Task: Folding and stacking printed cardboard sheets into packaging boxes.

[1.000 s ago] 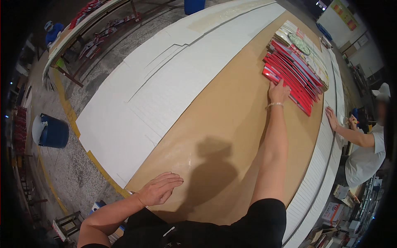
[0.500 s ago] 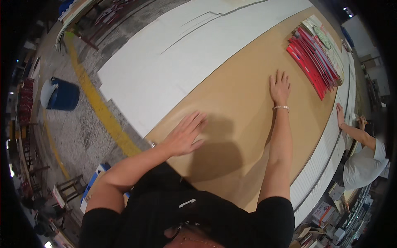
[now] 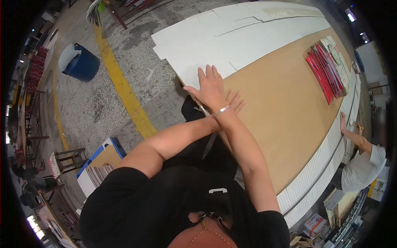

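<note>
My forearms cross at the near-left edge of a tan board. My right hand, with a bracelet at the wrist, rests palm down with fingers spread on the corner of a white sheet, its thumb toward the table edge. Underneath and to its right, my left hand shows only its outstretched fingers on the tan board. The rest of it is hidden behind my right wrist. Neither hand grips anything. Pencil-like dark lines run across the white sheet.
A stack of red and white folded sheets lies on the board's far right. White ribbed strips run along the right edge, where another person works. A blue bin stands on the floor at left, near a yellow line.
My right hand has swung left from the board's middle, crossing over my left wrist onto the white sheet. My left hand has slid rightward in view, and the view has shifted.
</note>
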Motion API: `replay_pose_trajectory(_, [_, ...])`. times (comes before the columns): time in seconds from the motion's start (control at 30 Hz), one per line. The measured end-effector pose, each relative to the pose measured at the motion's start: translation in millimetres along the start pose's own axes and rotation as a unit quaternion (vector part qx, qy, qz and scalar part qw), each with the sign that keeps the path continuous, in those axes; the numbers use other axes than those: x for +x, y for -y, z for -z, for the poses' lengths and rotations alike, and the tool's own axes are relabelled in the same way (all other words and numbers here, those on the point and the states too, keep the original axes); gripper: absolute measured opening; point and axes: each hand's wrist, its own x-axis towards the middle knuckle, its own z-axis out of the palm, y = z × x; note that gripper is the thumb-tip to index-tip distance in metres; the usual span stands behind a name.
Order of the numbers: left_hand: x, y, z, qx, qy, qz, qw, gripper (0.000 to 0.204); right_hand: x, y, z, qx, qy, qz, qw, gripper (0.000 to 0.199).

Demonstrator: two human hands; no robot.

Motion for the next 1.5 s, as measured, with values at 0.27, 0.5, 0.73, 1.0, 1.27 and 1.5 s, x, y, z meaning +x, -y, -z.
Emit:
replay_pose_trajectory(0.27, [-77, -8, 42, -0.18, -0.031, -0.049, 0.982, 0.07, 11, 27, -27, -0.055, 0.125, -0.061, 0.989, 0.022])
replay_pose_trajectory(0.5, [-115, 41, 56, -0.714, 0.071, 0.216, 0.662, 0.03, -64, -21, 92, 0.036, -0.092, 0.083, 0.992, 0.034])
replay_pose_trajectory(0.73, [-58, 21, 101, -0.941, -0.038, 0.182, 0.283, 0.045, -233, -66, 198, -0.043, -0.02, -0.035, 0.998, 0.046])
replay_pose_trajectory(1.0, [-64, -76, 57, -0.879, 0.14, 0.279, 0.359, 0.045, -252, 21, 162, -0.028, 0.058, -0.093, 0.994, 0.07])
replay_pose_trajectory(1.27, [-74, -85, 143, -0.229, 0.233, -0.126, 0.937, 0.073, -361, -38, 168, -0.02, -0.088, -0.235, 0.968, 0.042])
replay_pose_trajectory(1.5, [-42, -52, 73, -0.084, 0.175, -0.251, 0.948, 0.07, -387, -15, 179, -0.074, -0.053, -0.268, 0.959, 0.043])
